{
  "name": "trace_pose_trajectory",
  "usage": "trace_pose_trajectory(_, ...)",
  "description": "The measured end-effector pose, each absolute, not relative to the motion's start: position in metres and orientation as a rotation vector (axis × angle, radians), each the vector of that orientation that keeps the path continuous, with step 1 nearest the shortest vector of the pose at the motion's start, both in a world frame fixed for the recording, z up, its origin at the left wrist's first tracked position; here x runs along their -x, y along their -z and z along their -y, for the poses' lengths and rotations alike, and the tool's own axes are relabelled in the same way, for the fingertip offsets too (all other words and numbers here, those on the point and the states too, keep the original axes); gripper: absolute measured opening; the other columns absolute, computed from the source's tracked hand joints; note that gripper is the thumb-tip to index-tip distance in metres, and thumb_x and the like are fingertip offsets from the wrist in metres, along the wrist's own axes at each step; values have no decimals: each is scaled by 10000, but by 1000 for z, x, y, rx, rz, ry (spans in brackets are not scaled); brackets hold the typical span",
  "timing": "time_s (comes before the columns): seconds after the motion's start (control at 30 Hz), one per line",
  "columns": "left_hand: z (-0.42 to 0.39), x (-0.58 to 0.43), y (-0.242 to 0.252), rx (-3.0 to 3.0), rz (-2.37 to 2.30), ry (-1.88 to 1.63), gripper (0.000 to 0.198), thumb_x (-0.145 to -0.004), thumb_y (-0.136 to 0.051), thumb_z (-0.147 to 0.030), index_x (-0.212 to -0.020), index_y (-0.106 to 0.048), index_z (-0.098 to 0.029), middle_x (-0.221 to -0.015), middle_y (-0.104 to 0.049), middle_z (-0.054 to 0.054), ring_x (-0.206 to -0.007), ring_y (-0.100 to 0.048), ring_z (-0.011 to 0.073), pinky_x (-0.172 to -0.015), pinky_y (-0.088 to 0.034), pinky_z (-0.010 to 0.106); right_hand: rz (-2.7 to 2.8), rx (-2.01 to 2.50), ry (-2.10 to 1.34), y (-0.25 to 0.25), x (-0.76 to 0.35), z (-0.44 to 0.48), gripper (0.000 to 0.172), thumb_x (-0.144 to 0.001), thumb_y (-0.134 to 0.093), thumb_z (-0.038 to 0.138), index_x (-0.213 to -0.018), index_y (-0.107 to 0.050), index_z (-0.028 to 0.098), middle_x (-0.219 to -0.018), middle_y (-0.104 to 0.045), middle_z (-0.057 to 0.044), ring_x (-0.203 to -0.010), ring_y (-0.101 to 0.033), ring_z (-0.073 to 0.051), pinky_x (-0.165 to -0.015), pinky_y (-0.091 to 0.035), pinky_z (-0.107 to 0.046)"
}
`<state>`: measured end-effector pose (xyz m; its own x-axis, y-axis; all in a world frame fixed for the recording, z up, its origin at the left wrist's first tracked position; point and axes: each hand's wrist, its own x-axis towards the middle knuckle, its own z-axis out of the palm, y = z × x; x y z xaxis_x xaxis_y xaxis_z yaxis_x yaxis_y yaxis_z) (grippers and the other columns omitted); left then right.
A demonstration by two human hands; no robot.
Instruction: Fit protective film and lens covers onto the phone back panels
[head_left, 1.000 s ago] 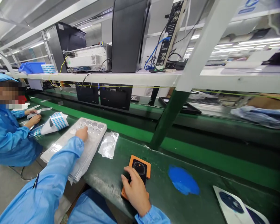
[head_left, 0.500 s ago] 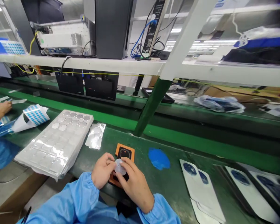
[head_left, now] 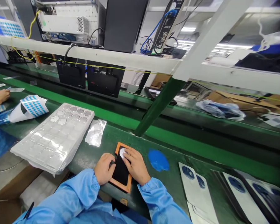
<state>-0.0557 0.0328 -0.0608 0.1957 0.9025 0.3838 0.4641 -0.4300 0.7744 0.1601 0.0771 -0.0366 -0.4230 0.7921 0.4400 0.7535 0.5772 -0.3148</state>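
A black panel (head_left: 121,170) lies in an orange fixture (head_left: 125,187) on the green bench in front of me. At its far end is a round white disc (head_left: 122,152). The fingers of my right hand (head_left: 136,165) are on the disc's right side, holding it against or just over the panel; I cannot tell whether it touches. My left hand (head_left: 104,169) rests at the fixture's left edge, fingers curled, thumb apart, with nothing seen in it. The ring-shaped feature at the panel's far end is hidden by the disc.
Left of me lies a clear plastic tray (head_left: 49,140) with round discs in its far rows. Beside it are silvery film sheets (head_left: 95,133). A blue patch (head_left: 158,159) and pale phone back panels (head_left: 199,193) lie rightward. A co-worker's hand (head_left: 0,97) is far left.
The white disc went from between both hands to the panel's far end under my right fingers. My left hand let go of it and moved slightly left. The view shifted a little.
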Motion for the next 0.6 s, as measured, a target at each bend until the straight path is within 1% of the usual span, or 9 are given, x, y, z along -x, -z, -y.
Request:
trace_pose_trajectory(0.1, -34, 55, 53, -2001, -1274, -1154, 244, -772, -552, -94, -967, -622, -225, -1064, -665, 81, -1137, -556, 259, -1032, -446, 464, 2271, 1295, -103, 35, -160, -68, 244, -932, -550, 304, -1120, -705, 286, -1264, -672, -45, -1295, -514, -270, -1090, -360, -576)
trace_pose_trajectory(0.17, -39, 53, 46, -2065, -1259, -1131, 268, -791, -544, -104, -1003, -642, -233, -1098, -671, 84, -1199, -527, 278, -1088, -395, 501, 2263, 1365, -124, 32, -158, -61, 276, -935, -538, 290, -1170, -681, 310, -1296, -656, -34, -1333, -478, -278, -1089, -334, -611)
trace_pose_trajectory(0.2, -43, 50, 42, -2115, -1254, -1104, 292, -799, -543, -113, -1041, -650, -235, -1136, -668, 88, -1238, -503, 288, -1113, -364, 517, 2259, 1383, -141, 31, -156, -58, 293, -929, -541, 283, -1189, -670, 315, -1304, -652, -32, -1342, -471, -272, -1085, -346, -598)
trace_pose_trajectory(0.27, -52, 42, 35, -2234, -1257, -1006, 358, -809, -555, -137, -1141, -650, -232, -1242, -642, 98, -1322, -433, 312, -1137, -316, 546, 2240, 1394, -154, 26, -160, -55, 302, -916, -548, 275, -1188, -670, 319, -1276, -669, -19, -1330, -491, -236, -1070, -400, -511)
trace_pose_trajectory(0.37, -63, 30, 31, -2387, -1268, -835, 405, -817, -580, -174, -1212, -639, -243, -1326, -613, 91, -1381, -347, 352, -1102, -305, 586, 2110, 1527, -47, 16, -194, -49, 270, -927, -521, 309, -1140, -686, 307, -1215, -695, -5, -1272, -546, -198, -1046, -442, -401)
trace_pose_trajectory(0.43, -67, 25, 33, -2449, -1280, -768, 378, -834, -580, -201, -1200, -649, -263, -1319, -626, 78, -1369, -351, 366, -1062, -315, 595, 1922, 1713, 92, 10, -238, -38, 300, -930, -506, 361, -1156, -667, 248, -1247, -670, -74, -1258, -547, -247, -1055, -429, -438)
trace_pose_trajectory(0.53, -67, 24, 37, -2490, -1333, -745, 359, -848, -574, -223, -1195, -652, -271, -1323, -627, 78, -1347, -366, 375, -1027, -314, 597, 1588, 2022, 303, 10, -311, -11, 454, -889, -534, 434, -1195, -603, 106, -1297, -581, -257, -1243, -512, -385, -1012, -388, -590)
trace_pose_trajectory(0.57, -67, 23, 39, -2496, -1347, -744, 355, -847, -573, -220, -1190, -653, -267, -1323, -627, 79, -1344, -366, 378, -1020, -311, 599, 1516, 2156, 357, 13, -330, -1, 479, -864, -556, 452, -1176, -599, 92, -1278, -580, -276, -1207, -529, -402, -966, -410, -591)
trace_pose_trajectory(0.6, -67, 23, 40, -2500, -1355, -743, 351, -844, -572, -215, -1182, -654, -262, -1321, -629, 78, -1342, -364, 380, -1014, -308, 601, 1493, 2283, 393, 18, -344, 8, 463, -849, -562, 467, -1125, -613, 98, -1229, -605, -268, -1143, -568, -393, -914, -441, -560)
